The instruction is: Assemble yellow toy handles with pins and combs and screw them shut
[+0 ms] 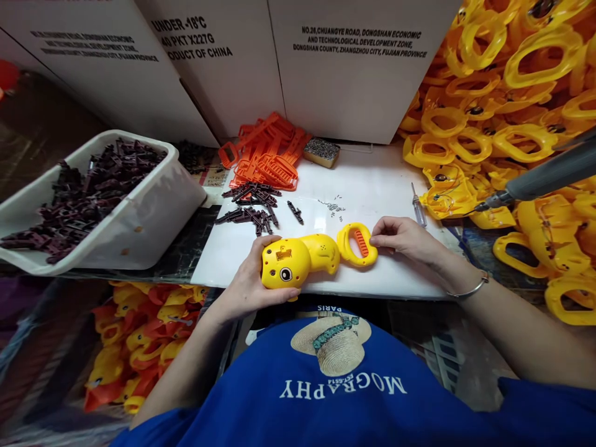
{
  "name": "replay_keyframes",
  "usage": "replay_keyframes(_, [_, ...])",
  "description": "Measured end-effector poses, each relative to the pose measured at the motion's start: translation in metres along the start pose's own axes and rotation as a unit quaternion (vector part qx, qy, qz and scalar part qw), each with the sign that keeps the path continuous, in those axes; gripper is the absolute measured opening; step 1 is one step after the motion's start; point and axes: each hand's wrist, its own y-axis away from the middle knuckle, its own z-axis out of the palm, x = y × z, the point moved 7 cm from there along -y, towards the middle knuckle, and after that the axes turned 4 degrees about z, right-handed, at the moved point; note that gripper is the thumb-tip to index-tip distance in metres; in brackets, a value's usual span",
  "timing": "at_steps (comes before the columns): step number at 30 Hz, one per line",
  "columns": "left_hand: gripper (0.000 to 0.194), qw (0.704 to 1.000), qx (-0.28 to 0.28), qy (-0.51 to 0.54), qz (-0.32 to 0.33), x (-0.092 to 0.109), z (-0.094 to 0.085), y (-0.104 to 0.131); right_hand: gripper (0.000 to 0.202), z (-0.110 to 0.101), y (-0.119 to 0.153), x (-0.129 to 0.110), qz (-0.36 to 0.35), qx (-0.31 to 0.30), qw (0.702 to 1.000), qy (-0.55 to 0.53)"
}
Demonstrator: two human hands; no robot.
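A yellow plastic duck toy (316, 251) with a printed eye and a ring-shaped handle lies across the front of the white work board (395, 273). My left hand (251, 276) is wrapped around its head end, thumb below the eye. At the handle end, my right hand (403, 239) has its fingers pinched together by the ring's outer edge; whether they grip it or something small is hidden. An orange ribbed strip (361, 243) shows inside the ring. Behind the toy lie loose small screws (333, 206) and dark plastic parts (254, 208).
Orange plastic pieces (265, 155) and a small box of screws (321, 152) sit at the back. A white bin (153, 211) of dark parts stands left. Yellow shells (516, 124) pile up right, near a screwdriver (418, 208) and a hanging power driver (544, 177). White cartons (344, 81) stand behind.
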Motion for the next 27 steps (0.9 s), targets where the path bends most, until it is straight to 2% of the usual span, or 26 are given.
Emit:
replay_keyframes(4, [0.088,1.000,-0.006,-0.007,0.003,0.001,0.000,0.000,0.034,-0.007,-0.010,-0.015,-0.016,-0.001,1.000,0.025])
replay_keyframes(6, [0.089,1.000,-0.005,-0.004,0.003,0.001,0.000,0.000,0.029,-0.012,-0.022,-0.029,-0.043,0.031,0.997,0.047])
replay_keyframes(8, [0.089,1.000,-0.009,0.003,-0.001,0.000,0.001,0.001,0.019,-0.013,-0.038,-0.044,-0.079,0.080,0.987,0.118])
replay_keyframes(11, [0.090,1.000,-0.015,0.009,-0.008,-0.002,0.002,0.001,0.011,-0.005,-0.064,-0.064,-0.122,0.133,0.958,0.225])
replay_keyframes(16, [0.090,1.000,-0.018,-0.001,-0.019,-0.002,0.002,0.001,0.010,0.013,-0.093,-0.077,-0.134,0.160,0.926,0.313])
replay_keyframes(22, [0.090,1.000,-0.014,0.008,-0.009,-0.004,0.002,0.002,0.010,0.016,-0.099,-0.078,-0.135,0.155,0.910,0.360])
replay_keyframes(27, [0.089,1.000,-0.007,0.009,0.006,-0.002,0.002,0.001,0.010,0.007,-0.084,-0.084,-0.132,0.157,0.925,0.320])
